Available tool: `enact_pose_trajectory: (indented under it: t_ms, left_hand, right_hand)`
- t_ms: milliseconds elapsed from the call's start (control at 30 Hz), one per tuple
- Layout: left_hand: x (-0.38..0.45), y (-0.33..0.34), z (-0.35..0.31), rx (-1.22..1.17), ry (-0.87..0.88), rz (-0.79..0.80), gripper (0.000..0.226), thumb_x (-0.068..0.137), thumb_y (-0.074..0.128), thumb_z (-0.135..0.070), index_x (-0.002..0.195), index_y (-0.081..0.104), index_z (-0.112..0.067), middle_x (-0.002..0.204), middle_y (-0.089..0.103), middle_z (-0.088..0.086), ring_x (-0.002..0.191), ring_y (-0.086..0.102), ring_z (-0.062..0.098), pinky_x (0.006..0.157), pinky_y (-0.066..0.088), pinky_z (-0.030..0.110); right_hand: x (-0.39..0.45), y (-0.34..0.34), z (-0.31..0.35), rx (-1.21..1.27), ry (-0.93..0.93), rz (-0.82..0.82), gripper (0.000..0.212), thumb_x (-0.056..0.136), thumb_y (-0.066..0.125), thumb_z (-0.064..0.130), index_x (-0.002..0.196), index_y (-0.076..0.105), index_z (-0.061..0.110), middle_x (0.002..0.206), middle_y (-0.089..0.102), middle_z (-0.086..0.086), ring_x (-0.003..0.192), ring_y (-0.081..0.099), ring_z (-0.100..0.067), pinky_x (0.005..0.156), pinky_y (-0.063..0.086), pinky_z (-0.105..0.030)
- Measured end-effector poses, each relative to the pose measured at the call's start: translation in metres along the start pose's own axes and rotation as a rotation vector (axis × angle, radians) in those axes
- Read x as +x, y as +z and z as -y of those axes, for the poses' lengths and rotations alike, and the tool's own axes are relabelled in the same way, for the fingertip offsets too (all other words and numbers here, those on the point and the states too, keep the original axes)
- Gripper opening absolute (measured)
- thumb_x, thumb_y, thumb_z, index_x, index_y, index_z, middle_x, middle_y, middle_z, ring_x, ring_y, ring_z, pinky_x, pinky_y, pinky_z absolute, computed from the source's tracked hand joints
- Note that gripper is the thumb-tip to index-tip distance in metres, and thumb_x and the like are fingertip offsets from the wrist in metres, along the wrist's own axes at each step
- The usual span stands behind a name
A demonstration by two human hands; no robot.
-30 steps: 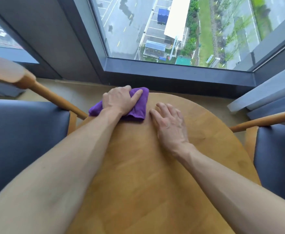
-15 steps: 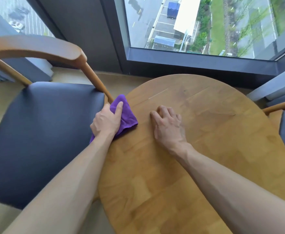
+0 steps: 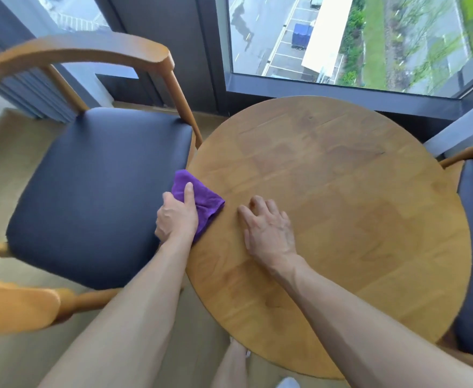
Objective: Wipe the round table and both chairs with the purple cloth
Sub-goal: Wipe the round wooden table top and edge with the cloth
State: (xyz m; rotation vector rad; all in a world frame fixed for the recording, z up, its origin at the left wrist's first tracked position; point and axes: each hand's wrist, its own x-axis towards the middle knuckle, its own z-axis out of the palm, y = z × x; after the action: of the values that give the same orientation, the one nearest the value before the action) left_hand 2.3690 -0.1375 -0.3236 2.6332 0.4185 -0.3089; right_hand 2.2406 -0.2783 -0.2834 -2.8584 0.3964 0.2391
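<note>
Fingers [image 3: 188,195] of left hand [image 3: 177,217] pressing purple cloth [image 3: 201,201], possibly curled over table [image 3: 341,219] edge, hidden

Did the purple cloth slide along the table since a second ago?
Yes. The purple cloth went from the far edge of the round table, by the window, round to its left edge beside the chair seat, under the left hand.
</note>
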Motion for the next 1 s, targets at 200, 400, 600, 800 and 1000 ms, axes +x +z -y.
enact_pose_trajectory:
  t_ms: [200,400,600,800,1000]
  left_hand:
    - [-0.084,-0.001,0.047,-0.181,-0.186,-0.011,0.069,0.094,0.032,-0.071,0.121,0.048,-0.009,0.123,0.061,0.019,0.113,0.057,0.040,0.080,0.036,0.044]
    - [-0.171,0.016,0.076,-0.445,-0.395,0.009,0.071,0.093,0.042,-0.068,0.128,0.048,-0.006,0.129,0.060,0.022,0.117,0.057,0.042,0.096,0.043,0.047]
    - [-0.251,0.039,0.066,-0.633,-0.625,0.073,0.074,0.091,0.043,-0.069,0.132,0.040,-0.007,0.129,0.057,0.022,0.113,0.057,0.043,0.095,0.043,0.049]
    - [-0.319,0.057,0.052,-0.764,-0.799,0.208,0.079,0.084,0.046,-0.073,0.134,0.045,-0.011,0.127,0.059,0.014,0.109,0.058,0.039,0.099,0.047,0.051]
    - [-0.377,0.065,0.036,-0.790,-0.866,0.513,0.068,0.074,0.056,-0.080,0.084,0.051,-0.013,0.079,0.061,0.005,0.082,0.068,0.035,0.083,0.057,0.047]
  right_hand:
    - [-0.087,0.019,0.006,0.071,-0.004,0.014,0.041,0.087,0.057,0.019,0.126,0.049,0.029,0.140,0.038,-0.002,0.121,0.039,-0.025,0.088,0.044,-0.036]
    - [-0.168,0.032,0.000,0.244,0.088,0.009,0.039,0.083,0.052,0.011,0.121,0.056,0.023,0.132,0.042,-0.002,0.115,0.042,-0.025,0.092,0.044,-0.036]
    - [-0.234,0.041,-0.016,0.322,0.264,-0.195,0.003,0.087,0.055,0.015,0.086,0.054,0.012,0.092,0.052,-0.007,0.083,0.052,-0.030,0.064,0.040,-0.037]
    - [-0.280,0.056,-0.037,0.358,0.604,-0.352,0.030,0.093,0.060,0.026,0.067,0.050,0.014,0.070,0.057,-0.006,0.067,0.058,-0.031,0.056,0.028,-0.030]
    - [-0.307,0.063,-0.064,0.581,0.903,-0.224,0.045,0.094,0.043,0.054,0.071,0.047,0.015,0.082,0.063,-0.003,0.083,0.062,-0.032,0.064,0.041,-0.036]
